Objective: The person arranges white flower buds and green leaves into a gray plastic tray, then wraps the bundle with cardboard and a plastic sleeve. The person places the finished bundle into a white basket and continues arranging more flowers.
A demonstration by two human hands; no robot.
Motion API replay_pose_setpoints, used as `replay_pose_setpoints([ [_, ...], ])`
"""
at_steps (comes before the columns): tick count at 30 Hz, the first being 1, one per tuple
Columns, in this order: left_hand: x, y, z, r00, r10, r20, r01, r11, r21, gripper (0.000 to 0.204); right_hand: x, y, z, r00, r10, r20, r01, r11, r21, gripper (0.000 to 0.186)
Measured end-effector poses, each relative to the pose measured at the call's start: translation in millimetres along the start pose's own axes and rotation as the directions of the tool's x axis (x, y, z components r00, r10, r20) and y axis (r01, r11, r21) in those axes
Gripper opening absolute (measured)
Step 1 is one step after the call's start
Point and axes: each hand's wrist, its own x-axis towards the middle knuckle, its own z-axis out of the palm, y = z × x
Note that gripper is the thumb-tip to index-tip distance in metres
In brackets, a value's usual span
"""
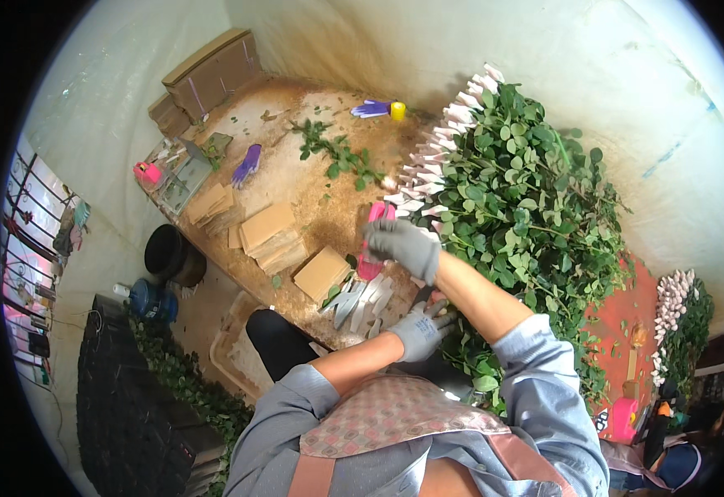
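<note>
My right hand (405,247), in a grey glove, is over a long pink object (370,268) on the table, its fingers curled together. Whatever they may hold is too small or hidden to make out. Below it, close to my body, my left hand (421,333) wears a matching glove with its fingers bent beside the leafy stems. A dark, reddish thing near those fingertips is partly hidden. To the right lies a large heap of green-leaved stems (515,211), with white-wrapped flower heads (428,170) lined along its left edge. White and grey paper-like strips (362,303) lie left of my hands.
Stacked cardboard sheets (271,236) and loose leafy sprigs (337,153) lie on the worn table. Purple gloves (247,166) and a yellow roll (397,110) are farther back. A black bucket (171,253) and blue water bottle (152,301) stand left. Another person (676,465) is at lower right.
</note>
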Motion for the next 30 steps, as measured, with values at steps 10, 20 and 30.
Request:
replay_pose_setpoints([
  [10,8.9,0.0,-3.8,0.995,-0.032,0.098,0.048,0.985,-0.163,0.044,-199.2,-11.1,-34.6,0.973,-0.208,0.097,0.197,0.542,-0.817,0.031],
  [20,2.1,-1.7,1.5,0.995,0.047,-0.084,-0.048,0.999,-0.005,0.043,-259.5,1.6,-83.9,0.791,-0.436,-0.429,-0.062,0.641,-0.765,0.027],
  [30,17.2,-0.8,1.6,0.987,0.131,-0.088,-0.129,0.991,0.033,0.041,-217.6,-13.3,-213.0,0.742,-0.493,-0.453,-0.213,0.468,-0.858,0.024],
])
